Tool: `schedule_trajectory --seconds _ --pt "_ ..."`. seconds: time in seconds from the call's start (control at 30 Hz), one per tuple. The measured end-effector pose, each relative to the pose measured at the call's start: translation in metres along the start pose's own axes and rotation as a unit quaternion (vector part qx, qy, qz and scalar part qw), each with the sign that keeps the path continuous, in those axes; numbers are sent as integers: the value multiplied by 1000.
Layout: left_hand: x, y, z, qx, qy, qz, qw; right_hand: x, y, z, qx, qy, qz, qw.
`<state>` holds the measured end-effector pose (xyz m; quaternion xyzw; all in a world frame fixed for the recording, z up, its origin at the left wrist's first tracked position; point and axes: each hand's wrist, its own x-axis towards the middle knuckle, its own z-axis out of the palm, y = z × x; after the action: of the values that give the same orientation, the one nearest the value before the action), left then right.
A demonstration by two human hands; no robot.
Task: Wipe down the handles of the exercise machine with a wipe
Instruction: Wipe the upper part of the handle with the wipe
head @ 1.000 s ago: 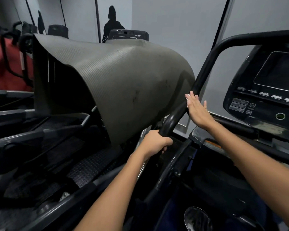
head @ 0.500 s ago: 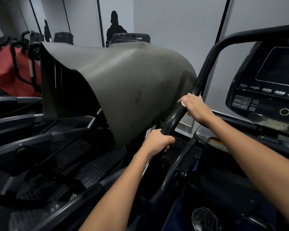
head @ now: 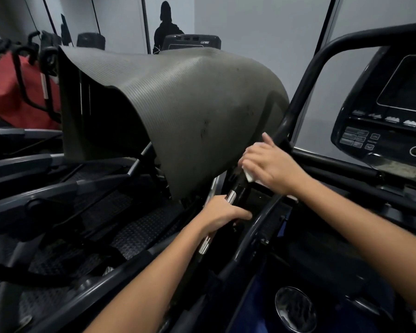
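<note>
Wiping: right hand [head: 271,168] presses a white wipe [head: 248,175] onto the black handle [head: 298,102], low on the bar where it runs down behind the grey mat [head: 178,111].
Right hand: fingers curled over the wipe, pinching it against the bar; thumb stuck up alongside the handle. Slightly blurred, so exact finger placement is unclear.
Left hand: [head: 222,213] wrapped round the lower, chrome-sleeved part [head: 231,197] of the same bar, just below the right hand, apparently steadying it. The two hands are near but not touching.
Wipe: only a small folded corner shows under the right palm; most of it is hidden.
Handle: curves from the hands up and right, then across above the console [head: 382,116].
Done: cannot tell from surface alone; no streaks or wet sheen show on the bar. The wipe is in contact with one handle, so work is under way.
Left: judging by position, the long upper run over the console likely needs a pass, as does the stretch under the left hand. Other handles of the machine are out of view or hard to pick out, so probably early to midway.
Surroundings: treadplate [head: 135,231] below left, red gear [head: 7,92] at far left, dark silhouette [head: 165,27] on the wall.
</note>
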<state>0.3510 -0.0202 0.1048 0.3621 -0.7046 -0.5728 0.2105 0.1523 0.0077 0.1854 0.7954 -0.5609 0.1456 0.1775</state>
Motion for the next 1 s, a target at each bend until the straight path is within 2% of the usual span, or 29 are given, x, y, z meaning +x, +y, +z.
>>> schedule_trajectory --seconds 0.1,0.17,0.23,0.33,0.4,0.47,0.5,0.53,0.6,0.7,0.87,0.93,1.0 --pt "-13 -17 -4 34 4 -11 999 24 26 -15 -4 -67 151 986" --pt "-23 -27 -5 41 0 -26 999 35 29 -14 -41 -115 187 975" --pt "-29 -30 -5 42 1 -39 998 39 18 -13 -93 -133 166 973" --pt "-30 -25 -6 26 -13 -60 998 29 -18 -2 -136 -63 63 987" --pt "-31 -22 -7 19 -22 -61 998 14 -36 5 -137 -17 -10 990" --pt "-34 -20 -8 18 -23 -58 998 9 -28 2 -116 -23 -55 992" --pt "-35 -19 -8 20 -22 -58 998 13 -17 -3 -95 -32 -51 994" --pt "-35 -20 -9 23 -21 -58 998 19 -5 -7 -68 -41 -14 997" --pt "-36 -21 -8 23 -19 -57 998 28 15 -13 -10 -47 117 992" --pt "-37 -22 -7 19 -13 -60 998 32 15 0 107 15 260 959" --pt "-35 -23 -5 21 -5 -59 998 5 -50 29 206 156 340 904" --pt "-35 -21 -4 31 -1 -60 998 -5 -86 40 235 189 353 886" --pt "-37 -18 -5 40 0 -63 997 -7 -111 45 299 213 382 848"
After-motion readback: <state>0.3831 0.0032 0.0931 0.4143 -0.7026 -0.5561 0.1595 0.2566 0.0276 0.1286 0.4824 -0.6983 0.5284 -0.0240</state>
